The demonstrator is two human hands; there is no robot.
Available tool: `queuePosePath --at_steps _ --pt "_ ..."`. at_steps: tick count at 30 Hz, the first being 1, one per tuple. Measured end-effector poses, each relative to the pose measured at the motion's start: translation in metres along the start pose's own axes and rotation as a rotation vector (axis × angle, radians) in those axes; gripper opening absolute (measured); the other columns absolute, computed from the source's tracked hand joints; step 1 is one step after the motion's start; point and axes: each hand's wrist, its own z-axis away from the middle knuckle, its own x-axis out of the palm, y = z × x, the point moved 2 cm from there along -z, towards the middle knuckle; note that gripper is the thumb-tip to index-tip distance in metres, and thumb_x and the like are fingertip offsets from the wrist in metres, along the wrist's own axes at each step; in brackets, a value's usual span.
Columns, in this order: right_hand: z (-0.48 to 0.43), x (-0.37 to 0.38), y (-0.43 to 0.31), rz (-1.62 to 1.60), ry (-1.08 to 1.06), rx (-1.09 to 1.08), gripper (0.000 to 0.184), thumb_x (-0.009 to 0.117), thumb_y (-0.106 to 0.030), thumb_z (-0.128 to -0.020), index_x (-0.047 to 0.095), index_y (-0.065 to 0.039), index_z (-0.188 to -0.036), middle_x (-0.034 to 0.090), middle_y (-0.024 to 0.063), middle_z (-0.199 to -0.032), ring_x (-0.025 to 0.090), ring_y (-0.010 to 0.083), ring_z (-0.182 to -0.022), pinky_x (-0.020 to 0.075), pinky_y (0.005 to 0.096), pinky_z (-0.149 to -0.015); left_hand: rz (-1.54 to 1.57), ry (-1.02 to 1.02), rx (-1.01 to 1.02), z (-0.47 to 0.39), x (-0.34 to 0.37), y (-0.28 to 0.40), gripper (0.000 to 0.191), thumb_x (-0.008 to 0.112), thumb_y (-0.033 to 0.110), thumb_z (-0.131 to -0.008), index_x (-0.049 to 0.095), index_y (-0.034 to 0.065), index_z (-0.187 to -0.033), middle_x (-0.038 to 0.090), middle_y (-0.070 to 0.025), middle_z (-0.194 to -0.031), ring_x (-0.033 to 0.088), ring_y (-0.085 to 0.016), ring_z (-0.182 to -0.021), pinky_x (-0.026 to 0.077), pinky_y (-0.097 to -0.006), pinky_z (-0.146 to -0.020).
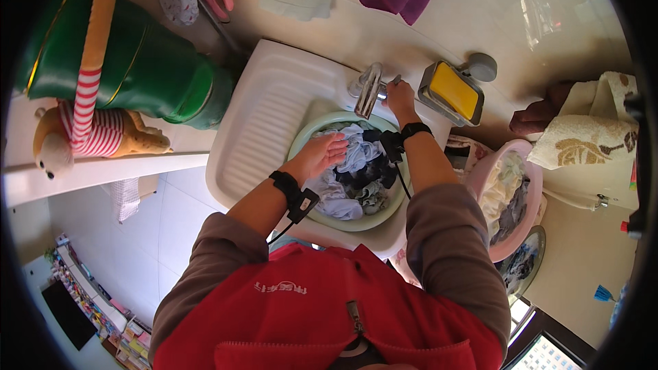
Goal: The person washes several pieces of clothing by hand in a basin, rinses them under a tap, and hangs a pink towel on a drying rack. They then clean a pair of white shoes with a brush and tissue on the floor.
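My right hand (pixel 400 103) grips the handle (pixel 396 80) of a chrome faucet (pixel 369 87); most of the handle is hidden by the fingers. Beneath the spout sits a pale green plastic basin (pixel 297 140) filled with wet-looking clothes (pixel 357 150), light blue, white, dark and grey-green. Over the left part of this laundry hovers my left hand (pixel 321 155), fingers apart and nothing in it. The basin stands in a white ceramic laundry sink (pixel 226 164) with a ribbed washboard (pixel 272 118) on its left side.
Right of the faucet, a wall-mounted holder (pixel 427 93) carries a yellow block (pixel 452 91). A pink bucket (pixel 534 174) of clothes stands at the right, near a patterned towel (pixel 581 139). At left are a green cylindrical container (pixel 139 56) and a plush toy (pixel 97 133).
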Motion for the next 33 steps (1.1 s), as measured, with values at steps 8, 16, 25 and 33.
queuePosePath --at_steps 8,16,25,33 --pt "0.005 0.008 0.009 -0.294 0.050 0.147 0.038 0.072 -0.027 -0.079 0.063 -0.002 -0.106 0.065 0.0205 -0.091 0.066 0.0280 -0.083 0.0528 0.0393 -0.073 -0.059 -0.060 -0.028 -0.030 0.019 0.017 0.049 0.048 0.032 -0.098 0.044 -0.0035 -0.131 0.049 -0.0210 -0.132 0.048 -0.031 -0.124 0.039 -0.0442 -0.106" --pt "0.103 0.031 0.006 -0.829 0.008 0.122 0.036 0.064 -0.018 -0.089 0.056 0.004 -0.116 0.064 0.0103 -0.083 0.064 0.0175 -0.069 0.0551 0.0284 -0.064 -0.244 -0.032 -0.039 -0.052 0.004 0.005 0.045 0.057 0.029 -0.094 0.048 -0.0025 -0.126 0.049 -0.0201 -0.130 0.050 -0.031 -0.119 0.045 -0.0449 -0.099" --pt "0.151 0.114 -0.115 -1.217 -0.328 0.111 0.037 0.050 -0.030 -0.097 0.061 0.002 -0.110 0.067 0.0114 -0.100 0.063 0.0183 -0.091 0.0496 0.0299 -0.082 0.036 -0.049 0.012 -0.015 -0.067 0.030 0.033 0.043 0.024 -0.099 0.058 0.0010 -0.116 0.065 -0.0091 -0.109 0.061 -0.023 -0.099 0.049 -0.0361 -0.089" --pt "0.147 0.099 -0.108 -0.950 -0.213 -0.155 0.044 0.045 -0.034 -0.100 0.056 0.003 -0.121 0.061 0.0125 -0.120 0.058 0.0219 -0.110 0.0419 0.0313 -0.098 0.117 -0.033 -0.038 -0.031 -0.068 0.027 0.030 0.041 0.024 -0.099 0.058 0.0022 -0.110 0.064 -0.0130 -0.108 0.061 -0.027 -0.101 0.049 -0.0400 -0.088"
